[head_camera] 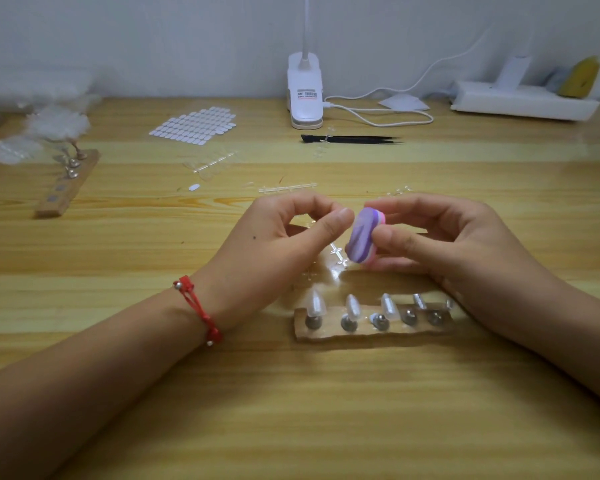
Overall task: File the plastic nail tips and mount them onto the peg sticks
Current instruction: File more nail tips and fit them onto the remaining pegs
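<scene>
My right hand point(440, 237) grips a small purple and pink buffer block point(362, 235) between thumb and fingers. My left hand point(284, 244) is right beside it, thumb and fingers pinched together; a clear nail tip between them is too faint to make out. Below the hands lies a wooden peg holder point(371, 329) with several metal pegs, three of which carry pearly white nail tips point(316, 303). Clear plastic sprue pieces point(336, 252) lie on the table under the hands.
A second wooden peg holder point(68, 185) lies at the left. A sheet of adhesive tabs point(194, 124), clear nail strips point(286, 188), black tweezers point(350, 139), a white clip lamp point(305, 91) with its cable and a white power strip point(523, 102) stand farther back.
</scene>
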